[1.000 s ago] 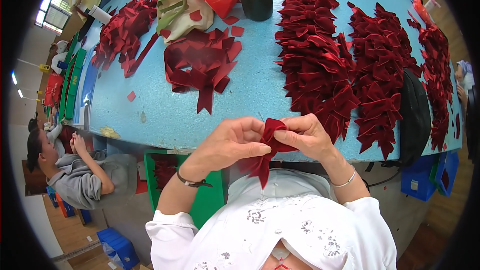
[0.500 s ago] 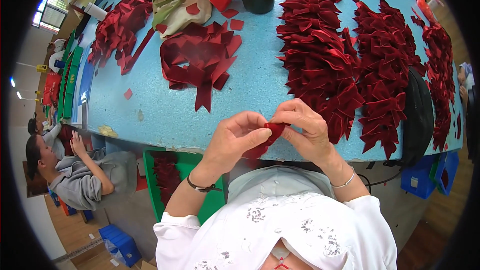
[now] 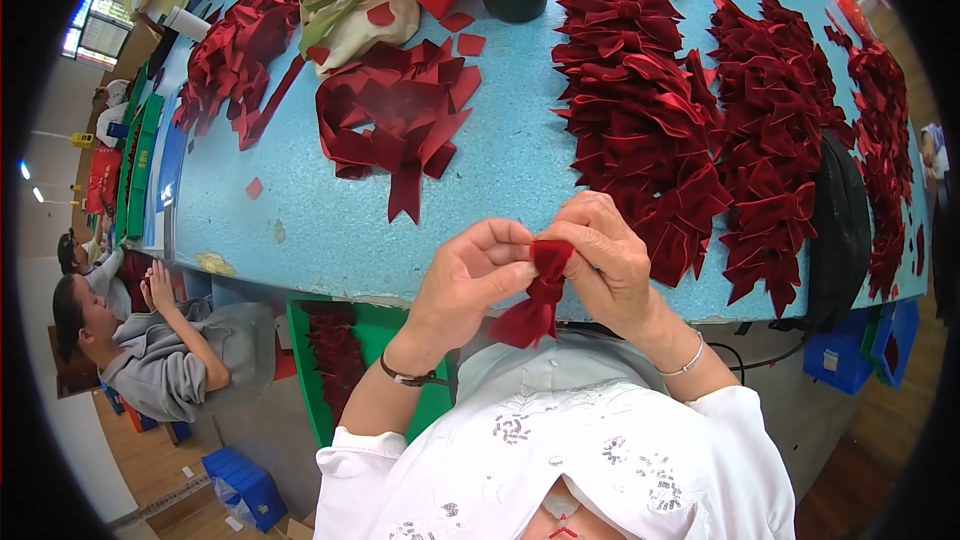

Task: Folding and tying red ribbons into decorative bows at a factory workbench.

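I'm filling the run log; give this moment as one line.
left hand: pinching red ribbon bow | right hand: pinching same bow | bow: above blue table edge | finished bows: piled ahead right

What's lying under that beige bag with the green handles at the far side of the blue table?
The beige bag rests on the blue table, its near edge overlapping a loose heap of red ribbon pieces. Whatever else lies beneath is covered, and its inside is hidden.
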Action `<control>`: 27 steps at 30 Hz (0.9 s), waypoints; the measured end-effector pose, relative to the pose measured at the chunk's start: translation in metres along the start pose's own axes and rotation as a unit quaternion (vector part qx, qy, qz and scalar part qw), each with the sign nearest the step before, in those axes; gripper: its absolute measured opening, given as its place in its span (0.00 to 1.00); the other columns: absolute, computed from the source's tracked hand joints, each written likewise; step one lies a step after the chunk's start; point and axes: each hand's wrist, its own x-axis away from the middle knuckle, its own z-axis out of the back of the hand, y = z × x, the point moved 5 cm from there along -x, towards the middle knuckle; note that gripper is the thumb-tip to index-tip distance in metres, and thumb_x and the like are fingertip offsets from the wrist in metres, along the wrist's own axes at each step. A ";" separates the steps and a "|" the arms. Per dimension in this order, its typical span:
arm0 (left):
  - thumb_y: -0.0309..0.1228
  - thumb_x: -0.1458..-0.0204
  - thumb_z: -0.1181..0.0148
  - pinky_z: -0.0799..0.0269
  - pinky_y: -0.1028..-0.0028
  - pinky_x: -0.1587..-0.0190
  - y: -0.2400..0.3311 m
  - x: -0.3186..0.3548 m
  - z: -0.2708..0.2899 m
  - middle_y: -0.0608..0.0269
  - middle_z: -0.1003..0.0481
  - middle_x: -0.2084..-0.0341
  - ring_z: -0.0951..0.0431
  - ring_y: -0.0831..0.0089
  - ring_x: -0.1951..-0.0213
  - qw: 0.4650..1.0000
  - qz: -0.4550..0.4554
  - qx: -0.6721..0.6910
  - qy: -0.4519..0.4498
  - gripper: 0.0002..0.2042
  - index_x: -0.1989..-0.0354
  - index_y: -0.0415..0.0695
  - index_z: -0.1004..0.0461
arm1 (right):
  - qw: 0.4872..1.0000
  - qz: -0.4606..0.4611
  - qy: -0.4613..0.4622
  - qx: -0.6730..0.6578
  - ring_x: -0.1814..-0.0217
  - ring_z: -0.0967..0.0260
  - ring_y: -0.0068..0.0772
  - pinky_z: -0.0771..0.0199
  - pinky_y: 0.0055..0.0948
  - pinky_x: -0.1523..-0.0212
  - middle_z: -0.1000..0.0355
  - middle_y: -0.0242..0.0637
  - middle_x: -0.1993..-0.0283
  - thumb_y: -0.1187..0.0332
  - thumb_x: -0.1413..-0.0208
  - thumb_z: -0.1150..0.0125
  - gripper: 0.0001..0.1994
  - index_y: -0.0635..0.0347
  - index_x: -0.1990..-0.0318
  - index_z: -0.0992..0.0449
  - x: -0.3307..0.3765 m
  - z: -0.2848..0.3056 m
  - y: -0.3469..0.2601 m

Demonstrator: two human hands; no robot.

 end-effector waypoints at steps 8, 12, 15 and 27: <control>0.25 0.46 0.45 0.32 0.82 0.63 -0.008 0.001 -0.015 0.64 0.25 0.67 0.28 0.83 0.67 0.994 0.085 -0.069 -0.027 0.08 0.61 0.34 0.27 | 0.998 0.028 0.036 0.053 0.68 0.36 0.37 0.34 0.33 0.62 0.33 0.36 0.71 0.84 0.63 0.42 0.12 0.64 0.66 0.26 -0.001 0.002 -0.004; 0.26 0.46 0.44 0.33 0.84 0.68 -0.017 0.003 -0.012 0.66 0.24 0.72 0.29 0.85 0.71 0.992 0.067 -0.106 -0.019 0.08 0.63 0.34 0.25 | 0.999 -0.009 0.033 0.029 0.68 0.34 0.34 0.33 0.30 0.63 0.31 0.36 0.71 0.83 0.61 0.41 0.11 0.64 0.66 0.25 0.006 0.001 0.002; 0.27 0.46 0.44 0.32 0.84 0.69 -0.021 0.003 -0.009 0.66 0.24 0.75 0.29 0.85 0.73 0.991 0.059 -0.124 -0.003 0.07 0.65 0.34 0.24 | 0.994 -0.103 0.034 -0.029 0.69 0.33 0.30 0.32 0.27 0.66 0.30 0.36 0.70 0.82 0.58 0.41 0.09 0.65 0.66 0.25 0.010 -0.002 0.006; 0.25 0.49 0.41 0.35 0.84 0.78 -0.016 0.000 -0.012 0.66 0.24 0.77 0.30 0.86 0.78 0.992 0.023 -0.109 0.059 0.07 0.65 0.35 0.24 | 0.930 -0.316 0.059 -0.178 0.69 0.32 0.28 0.32 0.21 0.69 0.29 0.37 0.70 0.79 0.58 0.39 0.08 0.66 0.67 0.26 0.010 0.001 0.022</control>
